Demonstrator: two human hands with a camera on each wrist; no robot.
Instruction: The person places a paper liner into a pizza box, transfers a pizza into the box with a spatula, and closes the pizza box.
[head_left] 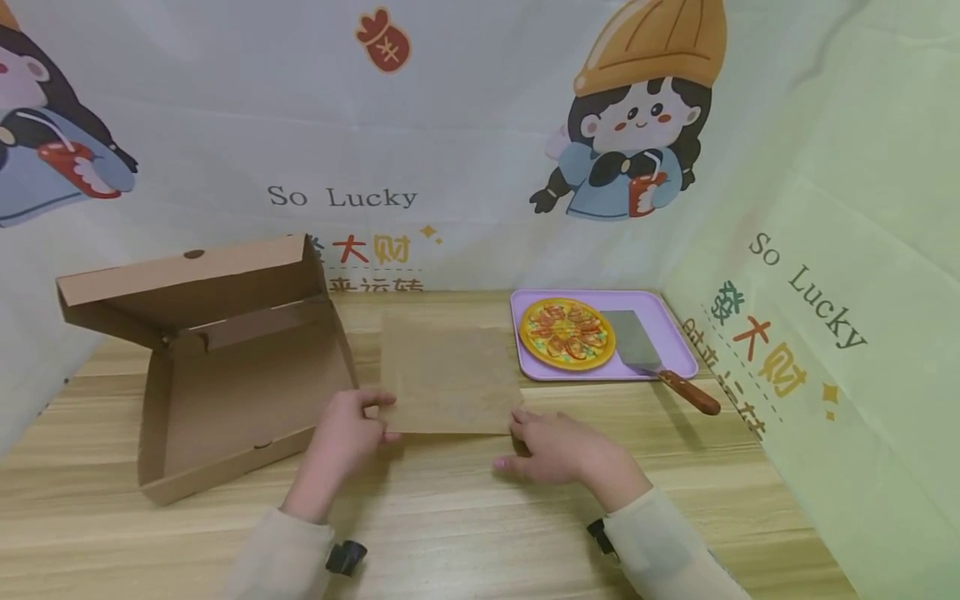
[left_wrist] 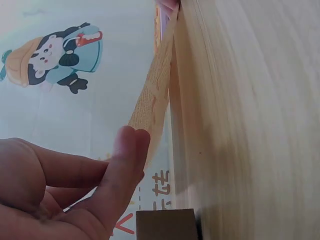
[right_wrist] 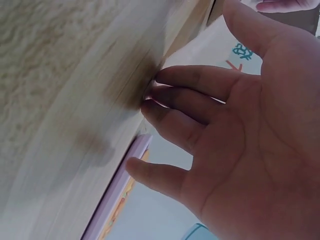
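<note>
A thin brown sheet of paper [head_left: 453,375] lies on the table between my hands, fine print showing on it in the left wrist view. My left hand [head_left: 352,429] pinches its near left corner, and that side is raised a little in the left wrist view. At the near right corner, my right hand [head_left: 558,450] touches the paper with straight fingers, thumb held apart. Left of the paper stands a cardboard pizza box [head_left: 240,392] with its lid up. On the right, a toy pizza [head_left: 567,334] lies on a purple tray [head_left: 675,333].
A spatula [head_left: 678,383] with a wooden handle rests on the tray, its handle sticking out over the near edge. Printed cloth [head_left: 465,150] hangs behind the table and along the right side. The wooden table [head_left: 450,517] extends in front of the paper.
</note>
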